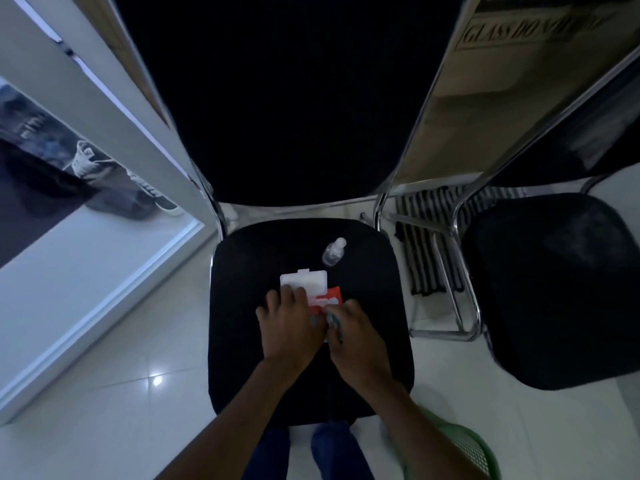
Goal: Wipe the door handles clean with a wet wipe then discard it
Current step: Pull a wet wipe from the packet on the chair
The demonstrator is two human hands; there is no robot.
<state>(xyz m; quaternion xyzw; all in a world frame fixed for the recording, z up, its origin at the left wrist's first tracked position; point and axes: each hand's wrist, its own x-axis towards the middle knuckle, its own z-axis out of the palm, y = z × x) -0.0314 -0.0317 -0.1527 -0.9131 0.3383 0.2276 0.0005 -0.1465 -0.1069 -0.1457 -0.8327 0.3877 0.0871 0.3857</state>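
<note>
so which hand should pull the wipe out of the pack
Probably the right hand: its fingertips already pinch something pale at the opening of the wet wipe pack, whose lid is flipped open. The left hand rests on the pack, steadying it.

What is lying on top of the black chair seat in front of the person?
On the black chair seat lie a red wipe pack with its white lid open and a small clear bottle. Both hands, left hand and right hand, cover most of the pack.
</note>
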